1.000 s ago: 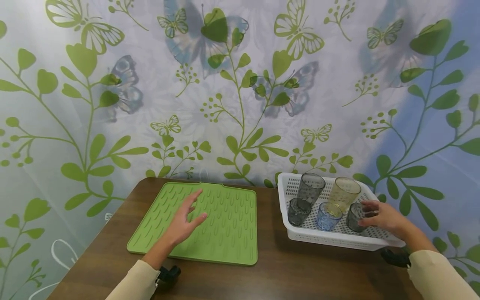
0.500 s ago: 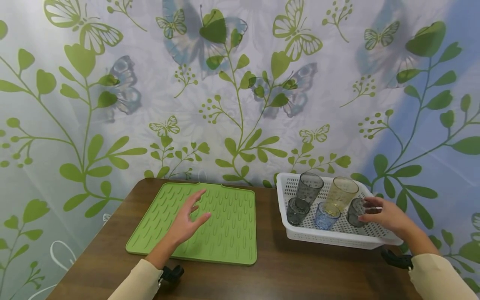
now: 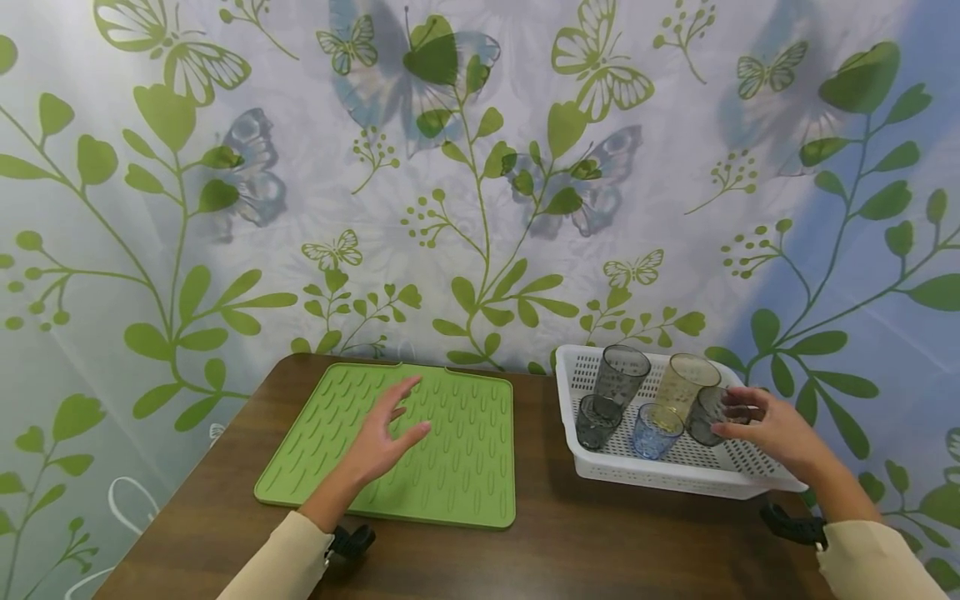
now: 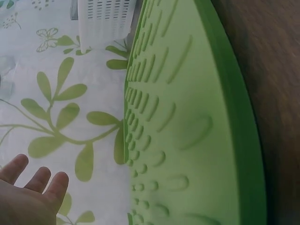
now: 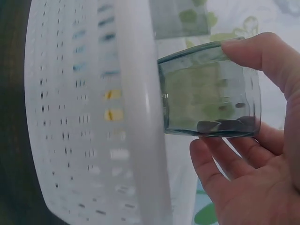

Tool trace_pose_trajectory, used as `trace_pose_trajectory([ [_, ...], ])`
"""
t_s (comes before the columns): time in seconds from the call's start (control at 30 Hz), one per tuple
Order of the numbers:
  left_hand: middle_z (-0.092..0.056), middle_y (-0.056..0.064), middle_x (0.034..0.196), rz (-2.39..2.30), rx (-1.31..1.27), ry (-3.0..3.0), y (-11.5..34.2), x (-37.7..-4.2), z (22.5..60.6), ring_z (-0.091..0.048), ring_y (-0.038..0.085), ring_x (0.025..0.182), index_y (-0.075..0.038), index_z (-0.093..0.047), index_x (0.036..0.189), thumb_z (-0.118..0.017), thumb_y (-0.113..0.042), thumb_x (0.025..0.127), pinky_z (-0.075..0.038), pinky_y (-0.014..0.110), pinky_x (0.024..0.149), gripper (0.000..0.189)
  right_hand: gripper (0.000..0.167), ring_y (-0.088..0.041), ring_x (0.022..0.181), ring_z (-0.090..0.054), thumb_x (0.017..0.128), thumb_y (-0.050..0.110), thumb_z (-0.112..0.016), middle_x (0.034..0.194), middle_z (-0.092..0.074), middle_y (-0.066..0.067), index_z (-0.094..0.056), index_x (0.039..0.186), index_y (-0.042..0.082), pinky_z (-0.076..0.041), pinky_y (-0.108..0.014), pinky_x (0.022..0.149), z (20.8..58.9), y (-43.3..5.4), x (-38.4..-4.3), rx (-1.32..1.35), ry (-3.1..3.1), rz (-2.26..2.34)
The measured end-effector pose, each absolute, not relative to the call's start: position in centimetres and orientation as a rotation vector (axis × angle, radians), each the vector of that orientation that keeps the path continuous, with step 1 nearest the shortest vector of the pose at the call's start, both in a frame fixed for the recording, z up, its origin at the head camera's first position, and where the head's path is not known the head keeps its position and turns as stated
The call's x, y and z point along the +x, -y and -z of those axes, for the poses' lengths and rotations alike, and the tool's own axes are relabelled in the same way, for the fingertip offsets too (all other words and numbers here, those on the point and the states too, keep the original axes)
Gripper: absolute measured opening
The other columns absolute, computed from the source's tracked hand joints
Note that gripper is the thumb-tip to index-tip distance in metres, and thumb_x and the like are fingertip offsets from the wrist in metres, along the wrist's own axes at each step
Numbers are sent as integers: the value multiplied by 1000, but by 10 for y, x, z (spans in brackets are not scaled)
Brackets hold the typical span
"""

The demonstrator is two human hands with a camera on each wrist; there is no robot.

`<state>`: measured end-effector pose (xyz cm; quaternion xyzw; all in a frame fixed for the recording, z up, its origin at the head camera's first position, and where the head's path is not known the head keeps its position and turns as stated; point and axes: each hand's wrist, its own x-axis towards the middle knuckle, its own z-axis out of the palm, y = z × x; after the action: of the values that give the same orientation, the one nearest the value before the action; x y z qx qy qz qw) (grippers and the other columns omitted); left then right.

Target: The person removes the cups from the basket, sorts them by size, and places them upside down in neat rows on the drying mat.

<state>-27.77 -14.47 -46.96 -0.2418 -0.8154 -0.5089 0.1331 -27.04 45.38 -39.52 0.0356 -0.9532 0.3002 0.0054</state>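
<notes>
Right hand (image 3: 776, 433) grasping the small grey glass (image 3: 703, 418), thumb one side, fingers the other; glass is at that hand's left, over the white basket (image 3: 660, 477). Can't tell if its base clears the basket floor. Blue glass (image 3: 655, 435) farther left of this hand, amber glass (image 3: 682, 385) beyond it. Left hand (image 3: 377, 446) relaxed, holding nothing, green mat (image 3: 457, 475) below it.

Held glass (image 5: 206, 93) gry; basket (image 3: 652, 475) wht; mat (image 3: 459, 446) grn (dash-patterned).
</notes>
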Motion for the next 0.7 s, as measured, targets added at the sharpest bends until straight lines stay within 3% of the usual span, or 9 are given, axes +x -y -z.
trace_pose_trajectory([
  [0.07, -37, 13, 163, 1485, -705, 2371, 142, -278, 468, -39, 42, 147, -23, -36, 160, -69, -28, 99, -43, 62, 114, 70, 89, -41, 120, -58, 92, 38, -78, 141, -52, -34, -33, 152, -11, -56, -56, 88, 393, -449, -268, 119, 2967, -938],
  [0.13, -37, 12, 163, 1509, -707, 2376, 139, -278, 466, -38, 42, 147, -24, -36, 160, -70, -29, 98, -42, 61, 115, 71, 89, -17, 113, -62, 92, 39, -78, 141, -53, -32, -34, 152, -9, -57, -48, 86, 391, -445, -266, 126, 2954, -940],
  [0.2, -37, 10, 163, 1528, -713, 2378, 136, -279, 465, -38, 42, 148, -26, -36, 159, -71, -29, 98, -42, 60, 116, 71, 88, 5, 105, -55, 92, 38, -78, 141, -54, -31, -34, 153, -8, -57, -38, 83, 389, -441, -265, 142, 2938, -941],
  [0.27, -37, 9, 163, 1535, -726, 2379, 133, -279, 464, -38, 41, 148, -27, -36, 159, -71, -29, 98, -42, 59, 116, 70, 88, 19, 98, -46, 92, 38, -78, 142, -53, -30, -34, 154, -6, -54, -26, 79, 387, -438, -264, 157, 2921, -951],
  [0.4, -40, 8, 162, 1541, -749, 2384, 125, -280, 460, -40, 39, 148, -28, -38, 158, -73, -30, 97, -43, 57, 116, 71, 86, 22, 97, -45, 93, 35, -78, 143, -52, -28, -34, 156, -3, -52, -17, 73, 387, -433, -260, 195, 2874, -982],
  [0.7, -41, 5, 161, 1572, -783, 2423, 107, -279, 450, -41, 34, 148, -30, -39, 157, -74, -32, 96, -43, 53, 118, 71, 80, 19, 101, -50, 93, 30, -78, 144, -50, -23, -37, 156, 2, -55, -18, 72, 382, -415, -254, 291, 2789, -1038],
])
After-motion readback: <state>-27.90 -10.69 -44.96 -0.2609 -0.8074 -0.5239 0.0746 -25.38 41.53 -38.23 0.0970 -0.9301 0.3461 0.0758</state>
